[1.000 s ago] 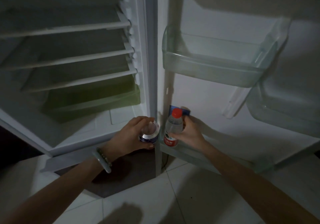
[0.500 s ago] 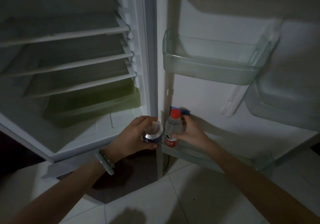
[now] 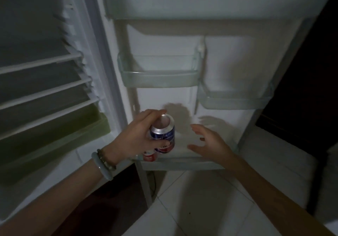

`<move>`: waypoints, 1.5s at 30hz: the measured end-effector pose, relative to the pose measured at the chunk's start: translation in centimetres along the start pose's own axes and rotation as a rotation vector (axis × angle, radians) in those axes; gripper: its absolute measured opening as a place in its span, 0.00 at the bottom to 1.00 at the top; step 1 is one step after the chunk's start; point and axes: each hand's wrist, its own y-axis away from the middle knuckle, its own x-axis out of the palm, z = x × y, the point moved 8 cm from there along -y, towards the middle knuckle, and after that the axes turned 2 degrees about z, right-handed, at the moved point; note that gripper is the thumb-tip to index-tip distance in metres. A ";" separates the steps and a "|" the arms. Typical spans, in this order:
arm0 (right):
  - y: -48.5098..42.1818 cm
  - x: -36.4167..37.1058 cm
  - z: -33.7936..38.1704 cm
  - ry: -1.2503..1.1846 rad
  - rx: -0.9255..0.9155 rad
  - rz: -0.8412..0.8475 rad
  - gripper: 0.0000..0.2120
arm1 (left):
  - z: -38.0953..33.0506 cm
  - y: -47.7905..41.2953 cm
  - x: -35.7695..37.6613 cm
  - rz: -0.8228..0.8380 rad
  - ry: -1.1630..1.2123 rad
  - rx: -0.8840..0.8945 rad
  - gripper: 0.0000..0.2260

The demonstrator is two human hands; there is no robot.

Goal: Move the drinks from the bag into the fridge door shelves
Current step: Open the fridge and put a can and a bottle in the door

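My left hand (image 3: 136,135) grips a blue and red drink can (image 3: 162,135) from its left side, holding it just above the bottom door shelf (image 3: 182,163) of the open fridge. Below the can, a bottle with a red label (image 3: 150,156) stands at the left end of that shelf, mostly hidden by my hand and the can. My right hand (image 3: 210,142) hovers over the middle of the same shelf, to the right of the can, empty with its fingers spread. The bag is out of view.
Two clear door shelves, a left one (image 3: 159,79) and a lower right one (image 3: 234,102), sit empty above the bottom shelf, with another shelf (image 3: 117,3) at the top. The fridge interior with white shelves (image 3: 45,87) and a green drawer (image 3: 73,137) lies left. White floor tiles (image 3: 201,208) are below.
My right hand has let go of the red-capped bottle, which now stands on the bottom door shelf, and has drawn off to the right. My left hand has carried the can right, over the shelf.
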 end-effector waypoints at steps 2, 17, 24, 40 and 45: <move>1.8 -1.6 0.5 0.034 -0.016 -0.033 0.33 | -2.1 -1.4 -0.3 0.019 -0.002 0.060 0.36; 10.7 -12.2 3.4 0.298 -0.105 -0.317 0.32 | -15.2 -12.1 -5.4 -0.134 -0.044 0.359 0.35; 11.6 -13.9 3.4 0.403 -0.110 -0.365 0.33 | -15.4 -16.3 -2.5 -0.121 -0.156 0.279 0.33; 10.0 -14.3 2.5 0.389 -0.170 -0.305 0.29 | -14.0 -17.6 -0.5 -0.141 -0.680 0.177 0.26; 9.1 -14.4 2.7 0.381 -0.183 -0.301 0.28 | -13.5 -17.7 0.3 -0.135 -0.828 0.172 0.27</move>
